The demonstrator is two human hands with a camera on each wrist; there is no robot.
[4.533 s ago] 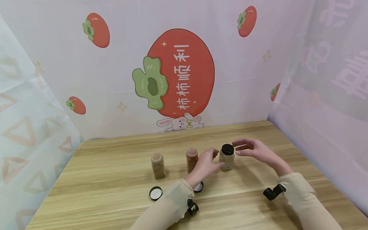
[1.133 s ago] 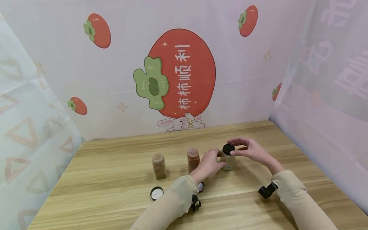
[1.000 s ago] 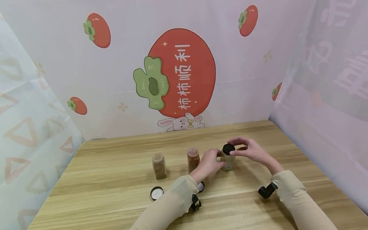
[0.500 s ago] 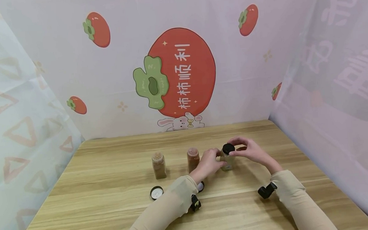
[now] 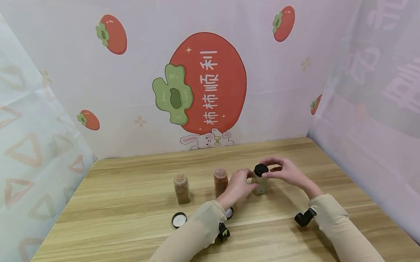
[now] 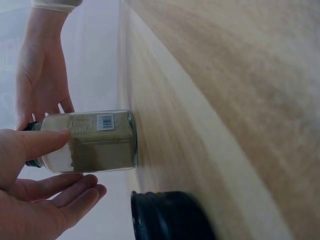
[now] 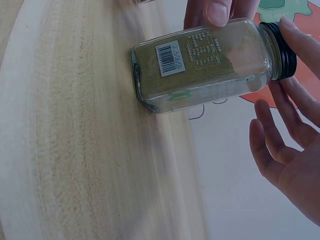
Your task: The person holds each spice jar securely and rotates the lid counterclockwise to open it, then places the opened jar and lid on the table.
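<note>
On the right side of the table stands an upright glass spice jar (image 5: 259, 186) with greenish-brown powder and a barcode label. My left hand (image 5: 236, 189) grips its body, thumb on the near side, as the left wrist view also shows on the jar (image 6: 107, 150). The black screw lid (image 5: 261, 169) sits on the jar's neck. My right hand (image 5: 285, 171) pinches that lid between thumb and fingers; in the right wrist view its other fingers spread below the lid (image 7: 286, 52). The jar's base rests on the wooden table.
Two spice jars with bare perforated tops, one tan-brown (image 5: 181, 190) and one red-brown (image 5: 221, 182), stand to the left. Before them lie two upturned black lids, one in full view (image 5: 179, 220), the other (image 5: 229, 213) partly behind the left forearm. A printed cloth (image 5: 131, 91) hangs behind the table.
Since the oldest frame, my right hand has moved left onto the lid and my left hand has taken hold of the jar. Over the last second, both hands stay nearly still.
</note>
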